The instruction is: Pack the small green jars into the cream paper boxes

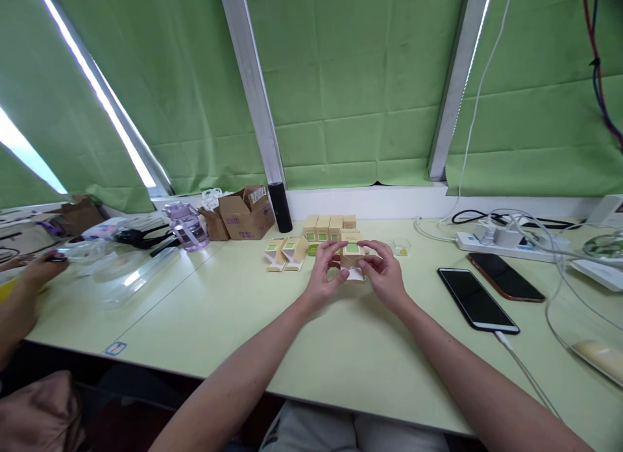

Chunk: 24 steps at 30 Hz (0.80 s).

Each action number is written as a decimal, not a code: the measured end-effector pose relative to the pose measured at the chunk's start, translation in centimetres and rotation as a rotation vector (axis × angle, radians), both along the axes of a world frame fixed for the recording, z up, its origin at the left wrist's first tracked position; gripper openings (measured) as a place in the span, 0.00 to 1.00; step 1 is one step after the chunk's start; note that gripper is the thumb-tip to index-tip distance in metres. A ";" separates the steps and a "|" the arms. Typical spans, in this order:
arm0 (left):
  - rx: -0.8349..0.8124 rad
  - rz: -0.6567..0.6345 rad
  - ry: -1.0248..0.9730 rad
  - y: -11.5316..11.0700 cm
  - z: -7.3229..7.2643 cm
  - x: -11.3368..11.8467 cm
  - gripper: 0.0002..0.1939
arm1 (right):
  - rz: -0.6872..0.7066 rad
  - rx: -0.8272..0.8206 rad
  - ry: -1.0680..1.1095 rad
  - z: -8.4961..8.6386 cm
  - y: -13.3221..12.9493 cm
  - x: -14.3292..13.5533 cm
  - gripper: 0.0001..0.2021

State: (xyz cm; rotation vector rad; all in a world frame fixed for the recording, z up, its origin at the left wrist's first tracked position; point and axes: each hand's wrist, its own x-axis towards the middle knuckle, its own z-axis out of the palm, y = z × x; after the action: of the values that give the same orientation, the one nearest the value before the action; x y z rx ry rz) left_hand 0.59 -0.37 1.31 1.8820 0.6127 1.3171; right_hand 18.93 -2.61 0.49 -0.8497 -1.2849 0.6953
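A small cream cardboard box (349,261) with a green square on top and a pale flap at its front stands between my hands on the table. My left hand (323,271) curls round its left side, fingertips at the upper edge. On the other side my right hand (385,275) grips it with thumb and fingers. Two similar boxes with their flaps hanging open, one (275,252) and another (294,251), sit to the left. Behind, several closed boxes (322,227) stand in a row. A green item (312,249) is partly hidden by my left hand.
A clear dish (401,247) with something yellow lies right of my hands. Two phones, one (479,299) cabled and one (506,276) beside it, lie near a power strip (511,244). Leftward are a black cylinder (280,208), carton (247,215), purple bottle (187,226) and another person's hand (41,269).
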 end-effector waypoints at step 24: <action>-0.054 -0.021 -0.051 0.5 -0.8 0.2 0.36 | 0.012 0.014 -0.051 -0.8 0.3 0.0 0.17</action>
State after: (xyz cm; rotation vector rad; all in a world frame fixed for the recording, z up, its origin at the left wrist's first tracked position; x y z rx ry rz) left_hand 0.80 0.10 0.56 1.8009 0.5951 1.3188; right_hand 18.89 -2.31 -0.30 -0.8531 -1.3398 0.6772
